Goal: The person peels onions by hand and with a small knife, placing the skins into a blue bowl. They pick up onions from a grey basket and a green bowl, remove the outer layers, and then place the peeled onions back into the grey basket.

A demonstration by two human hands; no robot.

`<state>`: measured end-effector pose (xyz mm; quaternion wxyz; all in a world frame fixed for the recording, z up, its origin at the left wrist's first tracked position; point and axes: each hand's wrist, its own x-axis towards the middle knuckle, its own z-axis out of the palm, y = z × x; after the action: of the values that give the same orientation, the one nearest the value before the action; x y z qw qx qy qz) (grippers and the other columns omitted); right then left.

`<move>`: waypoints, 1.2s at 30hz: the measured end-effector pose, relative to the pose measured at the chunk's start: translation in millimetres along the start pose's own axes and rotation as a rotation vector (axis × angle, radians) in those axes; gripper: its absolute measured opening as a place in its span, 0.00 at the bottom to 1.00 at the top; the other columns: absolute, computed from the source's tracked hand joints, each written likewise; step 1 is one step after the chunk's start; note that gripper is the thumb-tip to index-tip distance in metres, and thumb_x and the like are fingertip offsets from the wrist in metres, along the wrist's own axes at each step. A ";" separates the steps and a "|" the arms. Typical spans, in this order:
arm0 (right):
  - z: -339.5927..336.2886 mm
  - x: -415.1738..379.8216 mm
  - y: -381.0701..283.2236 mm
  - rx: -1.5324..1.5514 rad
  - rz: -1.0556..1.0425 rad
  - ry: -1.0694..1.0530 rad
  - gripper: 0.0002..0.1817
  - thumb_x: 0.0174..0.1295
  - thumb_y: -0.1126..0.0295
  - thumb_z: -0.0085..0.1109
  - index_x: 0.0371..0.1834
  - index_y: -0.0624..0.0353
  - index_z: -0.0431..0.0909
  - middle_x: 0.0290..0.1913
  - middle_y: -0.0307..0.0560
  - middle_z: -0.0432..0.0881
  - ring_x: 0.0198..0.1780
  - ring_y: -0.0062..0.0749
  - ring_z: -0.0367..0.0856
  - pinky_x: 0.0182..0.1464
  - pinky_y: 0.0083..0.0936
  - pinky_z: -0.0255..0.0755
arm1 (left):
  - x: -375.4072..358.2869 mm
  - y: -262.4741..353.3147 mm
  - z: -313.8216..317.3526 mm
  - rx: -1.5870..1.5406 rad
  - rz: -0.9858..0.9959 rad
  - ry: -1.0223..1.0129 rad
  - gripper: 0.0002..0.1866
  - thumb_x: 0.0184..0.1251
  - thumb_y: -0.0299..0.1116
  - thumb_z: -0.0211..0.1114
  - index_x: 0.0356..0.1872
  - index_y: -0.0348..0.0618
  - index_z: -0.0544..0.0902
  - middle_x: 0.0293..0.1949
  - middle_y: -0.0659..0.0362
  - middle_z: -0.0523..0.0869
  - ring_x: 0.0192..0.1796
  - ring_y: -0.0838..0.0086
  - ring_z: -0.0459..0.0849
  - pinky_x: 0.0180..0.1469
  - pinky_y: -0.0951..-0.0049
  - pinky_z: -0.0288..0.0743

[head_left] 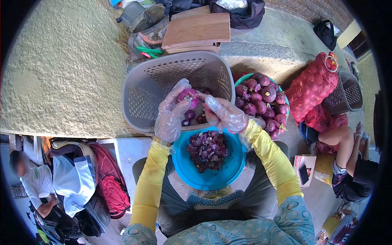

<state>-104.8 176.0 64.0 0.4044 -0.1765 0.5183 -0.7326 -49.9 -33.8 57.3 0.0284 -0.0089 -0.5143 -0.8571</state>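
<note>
My left hand, in a clear plastic glove, is closed around a red onion with a bright purple surface. Close beside that onion is my right hand, gloved too, its fingers curled together; whatever they may hold is hidden. Both hands are over the near side of a grey perforated basket, where several purple onions lie at the bottom. Below my hands, between my knees, a blue basin holds a heap of onion skins. To the right, unpeeled red onions fill a green-rimmed tub.
A red mesh sack of onions leans at the right, near another grey basket. Wooden boards lie behind my basket. A phone rests on a box. People sit at far left and right; a motorbike stands left.
</note>
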 end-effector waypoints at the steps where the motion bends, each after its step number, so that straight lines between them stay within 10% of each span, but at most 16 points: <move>1: -0.5 0.4 -0.9 0.000 -0.001 -0.001 0.33 0.81 0.46 0.45 0.82 0.49 0.61 0.25 0.28 0.67 0.25 0.14 0.64 0.25 0.17 0.59 | 0.0 1.8 0.8 -0.056 -0.037 0.014 0.35 0.65 0.20 0.69 0.74 0.39 0.70 0.78 0.51 0.66 0.75 0.66 0.70 0.78 0.62 0.61; 36: 8.0 -4.7 -15.7 -0.037 -0.007 -0.063 0.30 0.79 0.50 0.52 0.78 0.52 0.67 0.31 0.24 0.73 0.28 0.10 0.63 0.28 0.15 0.57 | -7.2 8.6 5.6 0.321 0.053 -0.020 0.34 0.56 0.15 0.74 0.66 0.38 0.75 0.67 0.51 0.77 0.67 0.67 0.78 0.71 0.65 0.73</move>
<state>-103.0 176.8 82.1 0.4147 -0.2086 0.5183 -0.7182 -42.3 -32.7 67.2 0.0468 -0.0264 -0.6445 -0.7627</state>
